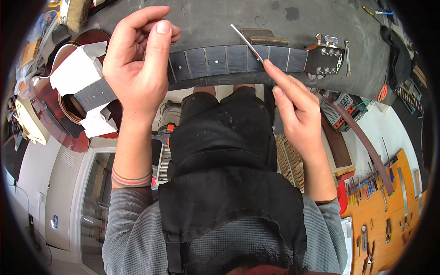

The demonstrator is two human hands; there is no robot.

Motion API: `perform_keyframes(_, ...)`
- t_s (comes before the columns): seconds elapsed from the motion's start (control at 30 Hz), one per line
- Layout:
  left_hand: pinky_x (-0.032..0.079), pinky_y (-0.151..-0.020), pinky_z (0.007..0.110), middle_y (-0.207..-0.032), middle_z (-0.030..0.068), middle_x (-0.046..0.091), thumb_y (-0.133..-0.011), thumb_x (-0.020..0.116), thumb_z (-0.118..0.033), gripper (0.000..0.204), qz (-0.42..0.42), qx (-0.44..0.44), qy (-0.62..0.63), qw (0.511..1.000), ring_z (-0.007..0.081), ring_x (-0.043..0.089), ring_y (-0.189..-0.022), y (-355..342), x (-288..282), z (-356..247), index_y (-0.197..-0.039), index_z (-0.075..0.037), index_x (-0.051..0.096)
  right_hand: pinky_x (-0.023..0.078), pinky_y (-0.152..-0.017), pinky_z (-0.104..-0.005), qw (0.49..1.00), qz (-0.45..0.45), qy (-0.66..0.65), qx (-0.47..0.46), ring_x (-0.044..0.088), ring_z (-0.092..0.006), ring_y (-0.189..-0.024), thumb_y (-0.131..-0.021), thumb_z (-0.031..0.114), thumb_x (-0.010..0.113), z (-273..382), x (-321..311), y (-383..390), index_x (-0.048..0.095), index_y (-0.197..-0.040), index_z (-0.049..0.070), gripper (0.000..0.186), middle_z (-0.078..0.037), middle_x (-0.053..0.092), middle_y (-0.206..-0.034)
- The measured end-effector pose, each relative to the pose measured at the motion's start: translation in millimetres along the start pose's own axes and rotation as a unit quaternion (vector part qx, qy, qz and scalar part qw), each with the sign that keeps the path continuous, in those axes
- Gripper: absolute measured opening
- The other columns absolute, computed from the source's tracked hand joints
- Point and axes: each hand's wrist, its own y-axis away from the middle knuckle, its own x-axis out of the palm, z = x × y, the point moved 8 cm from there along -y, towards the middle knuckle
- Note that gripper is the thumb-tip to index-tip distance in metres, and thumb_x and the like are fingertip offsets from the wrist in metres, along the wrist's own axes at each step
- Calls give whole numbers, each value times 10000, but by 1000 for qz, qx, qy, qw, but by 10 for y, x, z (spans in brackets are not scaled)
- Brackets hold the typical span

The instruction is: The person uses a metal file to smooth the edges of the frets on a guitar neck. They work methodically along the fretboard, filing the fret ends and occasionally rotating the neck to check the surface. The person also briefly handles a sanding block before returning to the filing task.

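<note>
A guitar lies across the dark bench, its glossy reddish-brown body point(43, 101) at the left and its headstock point(326, 58) with metal tuners at the right. No strings show over its dark fretboard point(236, 66), which has pale dots and metal frets. My right hand point(298, 105) grips one end of a slim silver metal rod point(245, 40), slanted across the fretboard's headstock half; its exact kind is unclear. Over the body end of the neck, my left hand point(140, 62) is raised with thumb and forefinger apart, other fingers curled, nothing visible in it. White paper point(75, 68) covers part of the body.
Beyond the neck sits a dark wooden block point(263, 37). A wrench point(347, 59) lies beside the headstock, with orange-handled scissors point(382, 93) farther right. A brush point(75, 16) is at the far left. Hand tools hang on an orange wooden board point(376, 201) at lower right.
</note>
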Motion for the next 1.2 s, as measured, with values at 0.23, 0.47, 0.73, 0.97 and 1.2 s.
perform_keyframes(0.23,638,-874,308,-1019,151,797,-1114,668,-9,234,5,0,-4,1000,172,766,-918,3,-11,-3,-1317,103,698,567,-732,-361,993,-23,94,-74,654,-222,-742,-978,-76,702,31,-47,135,722,-1533,114,587,-102,656,-910)
perform_keyframes(0.47,642,-871,309,-1012,152,797,-1114,666,-7,230,7,-6,2,1000,173,769,-913,1,-7,9,-1313,104,699,532,-622,-364,974,-15,196,-115,617,-261,-671,-948,-46,732,275,92,-216,739,-1518,159,606,-88,584,-847)
perform_keyframes(0.73,639,-870,306,-1006,146,797,-1116,664,-9,225,7,-7,-7,1000,170,770,-915,12,-59,21,-1309,99,703,424,-660,-228,978,8,-149,147,511,-34,-733,-1128,13,589,-110,207,292,677,-1553,-11,435,16,679,-944)
perform_keyframes(0.97,635,-868,302,-1002,145,797,-1115,666,-9,218,13,-7,-8,1000,167,766,-911,18,-52,4,-1300,99,705,500,-747,-252,998,5,-59,32,601,-74,-819,-1117,-1,596,17,270,69,682,-1538,-21,430,-88,791,-1244)
perform_keyframes(1.2,634,-858,299,-999,149,796,-1115,666,-9,220,24,5,8,1000,166,762,-905,-23,-20,7,-1301,104,699,534,-729,-322,999,-22,27,-23,593,-207,-731,-992,-89,693,189,260,-18,721,-1517,56,545,-125,668,-932)
